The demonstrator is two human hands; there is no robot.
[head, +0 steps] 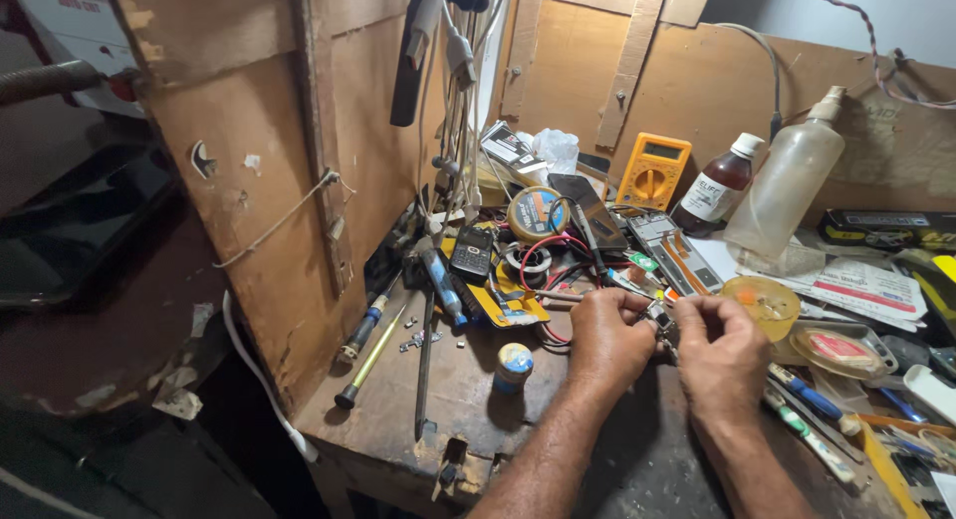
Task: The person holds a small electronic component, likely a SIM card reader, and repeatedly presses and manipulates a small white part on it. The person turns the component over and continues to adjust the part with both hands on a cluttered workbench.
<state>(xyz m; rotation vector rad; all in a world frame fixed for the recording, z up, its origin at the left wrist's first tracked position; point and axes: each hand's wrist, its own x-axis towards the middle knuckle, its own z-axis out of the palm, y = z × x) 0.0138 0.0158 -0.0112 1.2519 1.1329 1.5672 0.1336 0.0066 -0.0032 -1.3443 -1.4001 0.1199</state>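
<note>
Small metal part (659,321) pinched between both hands over the messy tabletop (468,399).
It looks tiny, light and hard, and easy to drop, so fingertips on its edges seem the best grip. The left hand (607,340) and the right hand (722,352) each clasp one side of it. Its long way seems to run up and down, but it is too small to tell for sure.

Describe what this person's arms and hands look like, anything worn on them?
Both forearms are bare as far as the picture shows: no sleeves, gloves or watch in view. The left hand and right hand show no rings that I can make out. Both arms enter from the bottom edge.
</note>
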